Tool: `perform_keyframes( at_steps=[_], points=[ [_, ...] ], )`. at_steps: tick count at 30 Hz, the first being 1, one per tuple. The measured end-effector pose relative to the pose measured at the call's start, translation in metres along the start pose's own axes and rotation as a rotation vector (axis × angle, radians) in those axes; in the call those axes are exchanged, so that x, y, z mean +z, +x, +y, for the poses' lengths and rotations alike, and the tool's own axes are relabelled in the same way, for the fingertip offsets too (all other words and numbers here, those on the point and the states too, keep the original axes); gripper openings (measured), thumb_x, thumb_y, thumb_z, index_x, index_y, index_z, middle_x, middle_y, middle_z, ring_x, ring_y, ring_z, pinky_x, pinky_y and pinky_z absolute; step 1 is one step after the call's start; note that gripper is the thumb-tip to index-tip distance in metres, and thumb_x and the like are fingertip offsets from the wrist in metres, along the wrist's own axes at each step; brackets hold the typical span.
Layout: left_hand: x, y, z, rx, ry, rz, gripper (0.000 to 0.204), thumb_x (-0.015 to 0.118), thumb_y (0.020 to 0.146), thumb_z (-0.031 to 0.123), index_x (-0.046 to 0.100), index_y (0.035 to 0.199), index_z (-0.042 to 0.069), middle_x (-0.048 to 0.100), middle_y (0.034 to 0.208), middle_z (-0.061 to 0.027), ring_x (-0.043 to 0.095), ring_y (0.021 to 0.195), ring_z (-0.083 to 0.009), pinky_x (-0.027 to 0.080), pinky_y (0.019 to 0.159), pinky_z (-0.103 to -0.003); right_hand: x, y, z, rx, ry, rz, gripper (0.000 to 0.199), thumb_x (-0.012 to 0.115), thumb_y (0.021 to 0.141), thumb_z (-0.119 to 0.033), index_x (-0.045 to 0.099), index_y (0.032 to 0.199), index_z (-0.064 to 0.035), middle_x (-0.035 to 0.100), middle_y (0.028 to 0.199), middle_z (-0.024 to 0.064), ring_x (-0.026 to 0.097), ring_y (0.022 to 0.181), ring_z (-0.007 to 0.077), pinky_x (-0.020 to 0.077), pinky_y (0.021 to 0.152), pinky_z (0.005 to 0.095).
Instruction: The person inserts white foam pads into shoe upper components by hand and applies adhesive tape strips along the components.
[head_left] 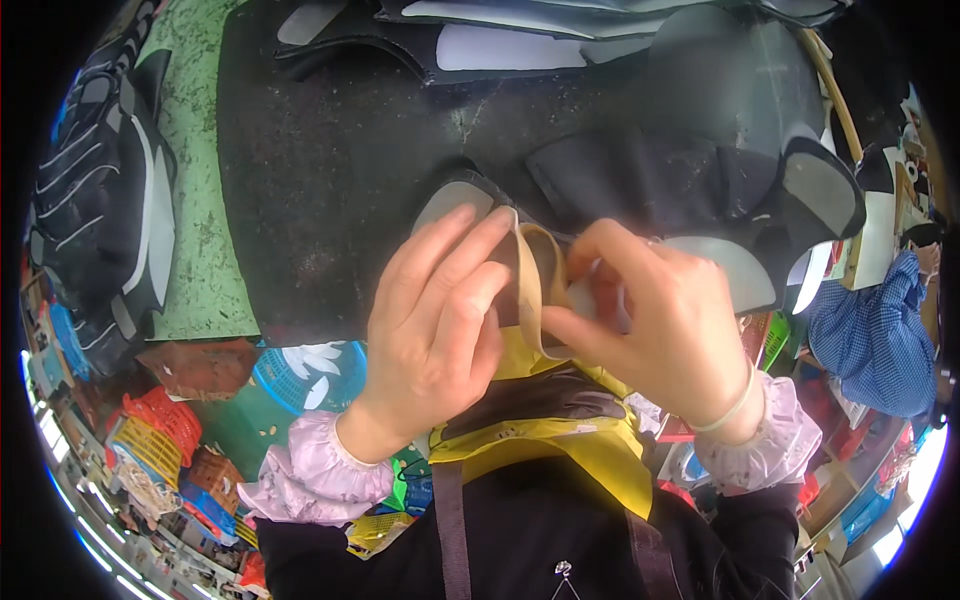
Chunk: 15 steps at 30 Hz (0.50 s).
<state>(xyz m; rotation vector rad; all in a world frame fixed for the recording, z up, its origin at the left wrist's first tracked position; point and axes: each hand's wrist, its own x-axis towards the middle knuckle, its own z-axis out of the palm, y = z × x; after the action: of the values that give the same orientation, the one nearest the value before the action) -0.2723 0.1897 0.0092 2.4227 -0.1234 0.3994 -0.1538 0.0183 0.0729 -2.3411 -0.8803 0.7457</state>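
Note:
Over the near edge of the black work mat [310,200], a curved black piece with a grey lining [455,203], which looks like a shoe upper, lies under my left hand [435,315]. The fingers of that hand are bent over it and press along its edge. A tan strip of tape [530,280] hangs in a loop between my hands. My right hand [665,315] is closed in a pinch on the strip's right side. Another grey-lined part [725,270] shows beyond the right hand. The fingertips partly hide the held pieces.
Stacked black pieces with pale edges [100,200] lie on the green surface [200,200] at left. More cut pieces [510,47] are at the far edge. A blue basket [345,372] with white pieces sits below. A blue checked cloth [875,335] hangs at right.

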Motion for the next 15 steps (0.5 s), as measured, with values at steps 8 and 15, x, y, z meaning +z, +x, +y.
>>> perform_keyframes(
  at_steps=[8, 15],
  points=[
    [0.001, -0.001, 0.002, -0.011, -0.026, 0.000, 0.045, 0.061, 0.071, -0.010, 0.051, 0.113, 0.002, 0.061, 0.134, -0.0200, 0.053, 0.127, -0.0408, 0.043, 0.105, -0.048, -0.024, -0.017, 0.030, -0.325, 0.289, 0.138, 0.016, 0.069, 0.075, -0.009, 0.053, 0.073, -0.0061, 0.067, 0.109, 0.0127, 0.060, 0.098, 0.0337, 0.0473, 0.092, 0.0442],
    [0.003, -0.002, -0.002, 0.002, 0.014, 0.036, 0.049, 0.062, 0.068, -0.009, 0.057, 0.116, 0.001, 0.062, 0.131, -0.0176, 0.056, 0.122, -0.0383, 0.048, 0.098, -0.048, -0.022, -0.020, 0.009, 0.088, -0.066, 0.299, 0.030, 0.074, 0.081, -0.007, 0.052, 0.101, -0.0062, 0.058, 0.086, 0.0076, 0.061, 0.065, 0.0197, 0.0484, 0.056, 0.0310]
  ],
)
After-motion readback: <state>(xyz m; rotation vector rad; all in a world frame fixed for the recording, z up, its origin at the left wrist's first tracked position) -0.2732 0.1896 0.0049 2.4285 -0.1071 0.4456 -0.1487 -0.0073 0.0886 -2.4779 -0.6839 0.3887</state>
